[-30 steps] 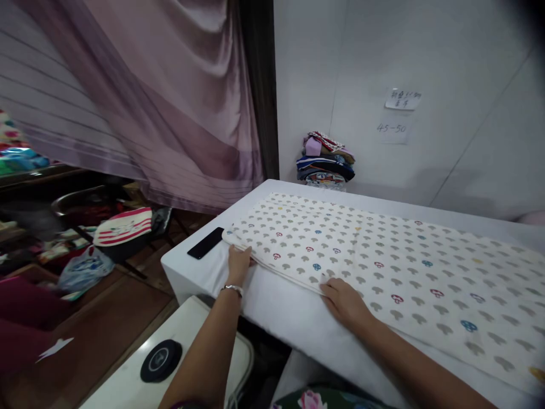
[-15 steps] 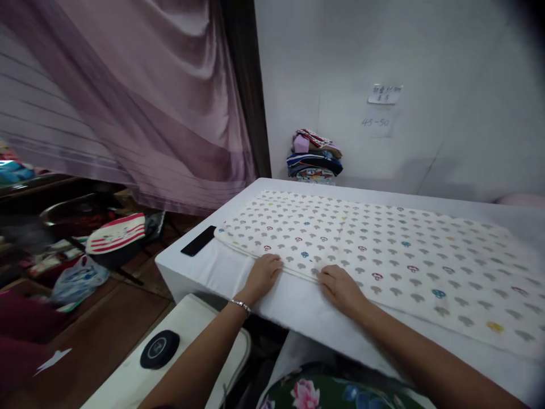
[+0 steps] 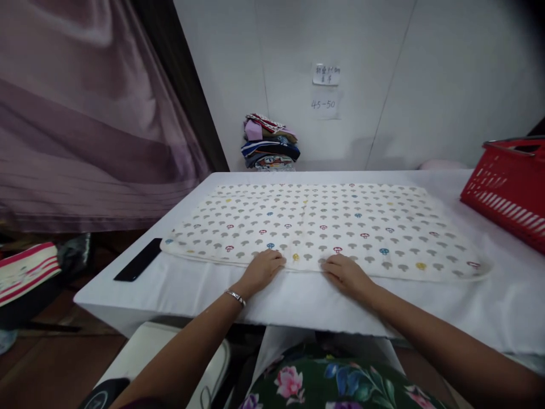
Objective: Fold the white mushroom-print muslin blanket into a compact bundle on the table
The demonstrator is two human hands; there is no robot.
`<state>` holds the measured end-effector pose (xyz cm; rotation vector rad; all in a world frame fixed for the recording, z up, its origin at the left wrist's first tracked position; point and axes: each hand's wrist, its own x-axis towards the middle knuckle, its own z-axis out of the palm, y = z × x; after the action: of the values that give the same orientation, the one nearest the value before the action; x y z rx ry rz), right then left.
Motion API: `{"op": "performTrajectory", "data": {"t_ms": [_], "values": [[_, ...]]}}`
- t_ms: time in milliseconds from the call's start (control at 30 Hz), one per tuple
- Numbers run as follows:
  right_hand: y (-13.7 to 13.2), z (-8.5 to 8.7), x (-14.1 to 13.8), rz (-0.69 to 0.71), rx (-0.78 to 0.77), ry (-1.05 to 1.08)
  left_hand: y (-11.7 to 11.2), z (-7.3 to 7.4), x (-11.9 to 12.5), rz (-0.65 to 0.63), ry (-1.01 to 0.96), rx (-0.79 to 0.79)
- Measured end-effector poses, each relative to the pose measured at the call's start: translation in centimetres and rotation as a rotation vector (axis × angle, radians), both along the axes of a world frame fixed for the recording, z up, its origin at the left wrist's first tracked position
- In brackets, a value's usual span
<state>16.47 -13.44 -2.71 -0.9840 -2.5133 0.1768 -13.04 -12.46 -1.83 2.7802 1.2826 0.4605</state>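
A folded white cloth (image 3: 323,221) printed with small grey and coloured mushrooms lies flat across the white table (image 3: 204,289). My left hand (image 3: 261,267) rests on the cloth's near edge, fingers stretched flat, a bracelet on the wrist. My right hand (image 3: 347,272) lies flat on the same edge a little to the right, fingers out. Both hands press on the cloth's near middle and hold nothing.
A black phone (image 3: 138,259) lies at the table's left edge. A stack of folded clothes (image 3: 268,142) stands at the back by the wall. A red plastic basket (image 3: 511,187) sits at the right. A purple curtain (image 3: 85,125) hangs left, a white chair (image 3: 162,363) below.
My left hand slid right along the cloth's near edge from its left corner toward the middle. The view swung right, bringing the red basket into sight.
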Motion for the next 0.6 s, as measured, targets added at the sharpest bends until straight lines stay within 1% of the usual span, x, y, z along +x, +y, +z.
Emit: {"op": "performTrajectory", "data": {"t_ms": [133, 233, 333, 433, 533, 600], "values": [[0.7, 0.0, -0.8, 0.003, 0.015, -0.056, 0.4, 0.1, 0.3, -0.017, 0.088, 0.038], [1.3, -0.2, -0.8, 0.017, 0.014, -0.078, 0.2, -0.1, 0.3, 0.006, 0.119, 0.082], [1.3, -0.4, -0.6, 0.035, 0.004, -0.055, -0.5, -0.3, 0.2, 0.015, 0.12, 0.078], [1.0, -0.6, -0.3, 0.059, -0.005, -0.034, -1.1, -0.2, 0.1, 0.01, 0.075, 0.05], [0.7, -0.8, 1.2, 0.06, -0.008, -0.058, -1.3, 0.0, -0.4, -0.006, 0.026, 0.033], [0.4, -0.8, 3.3, 0.035, -0.003, -0.066, -1.3, 0.2, -1.0, -0.018, 0.028, 0.044]]}}
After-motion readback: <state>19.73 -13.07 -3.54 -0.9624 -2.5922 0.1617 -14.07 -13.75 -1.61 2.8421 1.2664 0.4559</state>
